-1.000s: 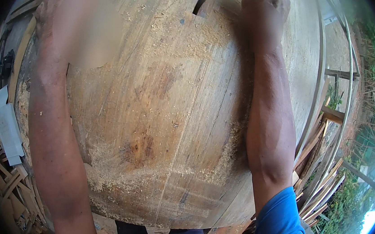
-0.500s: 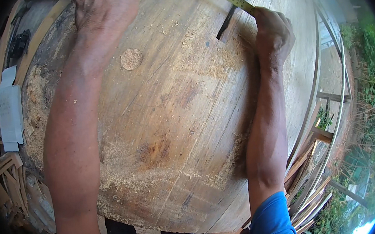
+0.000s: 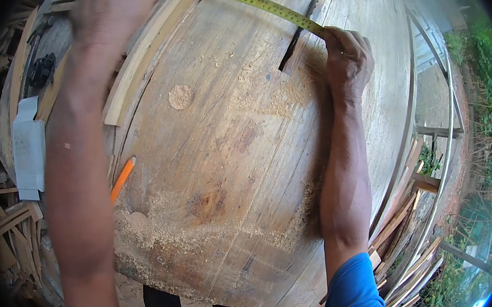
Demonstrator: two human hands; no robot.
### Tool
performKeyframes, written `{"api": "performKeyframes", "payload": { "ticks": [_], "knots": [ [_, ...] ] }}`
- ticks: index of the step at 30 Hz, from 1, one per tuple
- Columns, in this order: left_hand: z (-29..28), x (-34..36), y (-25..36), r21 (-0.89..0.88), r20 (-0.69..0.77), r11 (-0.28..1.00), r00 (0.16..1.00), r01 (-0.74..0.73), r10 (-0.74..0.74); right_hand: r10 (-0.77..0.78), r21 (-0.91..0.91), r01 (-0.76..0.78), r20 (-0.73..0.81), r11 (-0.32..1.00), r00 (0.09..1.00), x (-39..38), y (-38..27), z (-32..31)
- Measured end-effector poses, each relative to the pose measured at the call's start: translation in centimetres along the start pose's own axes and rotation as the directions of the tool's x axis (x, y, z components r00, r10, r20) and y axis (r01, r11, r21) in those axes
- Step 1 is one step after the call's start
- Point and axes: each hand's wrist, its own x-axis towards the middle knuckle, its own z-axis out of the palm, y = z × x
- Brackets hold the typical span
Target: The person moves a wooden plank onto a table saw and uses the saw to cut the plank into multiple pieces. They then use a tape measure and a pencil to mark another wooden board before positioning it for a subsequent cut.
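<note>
My right hand (image 3: pixel 348 61) is closed on a yellow tape measure blade (image 3: pixel 264 5), its thumb and fingers pinching one end. The blade runs across a sawdust-strewn wooden tabletop (image 3: pixel 271 169) to a pale wooden strip (image 3: pixel 156 47), passing over a dark slot (image 3: pixel 295 41) in the boards. At the far left my left hand (image 3: pixel 117 15) is smeared by motion near the strip, so its fingers cannot be made out. An orange pencil (image 3: pixel 122 180) lies on the tabletop beside my left forearm, partly hidden by it.
A round patch of sawdust (image 3: pixel 181 97) marks the tabletop. To the left are a flattened light-coloured carton (image 3: pixel 29 147), a black object (image 3: pixel 42 70) and wood offcuts (image 3: pixel 13 226). Stacked wood strips (image 3: pixel 415 276) and a curved rail (image 3: pixel 450 134) stand on the right, with plants beyond.
My left hand has swung to the left, uncovering the wooden strip and the orange pencil. My right hand still grips the tape measure blade, and the whole view has shifted slightly.
</note>
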Motion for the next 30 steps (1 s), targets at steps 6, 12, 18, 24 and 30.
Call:
{"api": "performKeyframes", "payload": {
  "ticks": [6,12,18,24,30],
  "knots": [
    [2.3,10.1,-9.9,0.336,0.381,0.797,0.846,-0.503,0.373,0.027,0.022,-0.027,0.004,0.999,1.000,0.0,-0.6,0.4],
    [4.3,11.0,-8.3,0.167,0.429,0.985,0.903,-0.054,-0.023,0.037,0.010,-0.037,0.012,0.999,0.999,0.0,-0.3,-0.2],
    [1.7,11.1,-8.3,-0.118,0.554,0.899,0.723,-0.422,0.412,0.036,0.019,-0.036,-0.012,0.999,0.999,0.2,0.0,-0.2],
    [0.2,13.4,-8.4,-0.013,0.642,0.495,0.372,-0.869,0.670,0.104,-0.207,-0.169,-0.291,0.964,0.951,5.3,3.9,2.9],
    [-1.5,13.1,-7.4,-0.030,0.653,0.475,0.343,-0.879,0.675,0.012,-0.232,-0.008,0.016,0.973,1.000,7.7,6.1,5.6]
  ]
}}
